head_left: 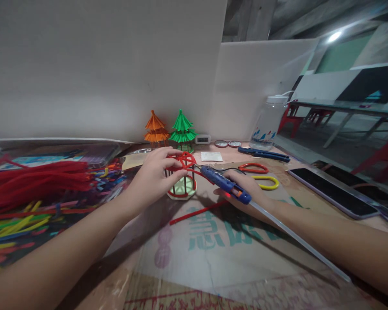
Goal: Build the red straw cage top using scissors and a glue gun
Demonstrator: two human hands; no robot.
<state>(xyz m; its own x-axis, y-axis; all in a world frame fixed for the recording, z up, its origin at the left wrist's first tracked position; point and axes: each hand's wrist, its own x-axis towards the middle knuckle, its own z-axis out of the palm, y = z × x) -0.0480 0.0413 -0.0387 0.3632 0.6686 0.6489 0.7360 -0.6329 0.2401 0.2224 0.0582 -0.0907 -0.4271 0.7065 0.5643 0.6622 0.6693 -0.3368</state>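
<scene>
A small red frame model (182,192) with dark posts and a pale green base stands at the centre of the table. My left hand (161,170) is closed on the top of its red frame. My right hand (242,189) grips a blue glue gun (224,181), whose nozzle points left at the red top. A long clear glue stick (297,237) sticks out of the gun's rear. From the model's top a red strip (200,173) reaches right, towards the gun. Another red strip (194,214) lies on the table in front of the model.
Orange (155,128) and green (182,128) tiered models stand behind. Red pipe cleaners (35,178) and coloured pieces lie left. Scissors (268,182), a blue cutter (263,154), a bottle (265,125) and a phone (333,192) are at the right.
</scene>
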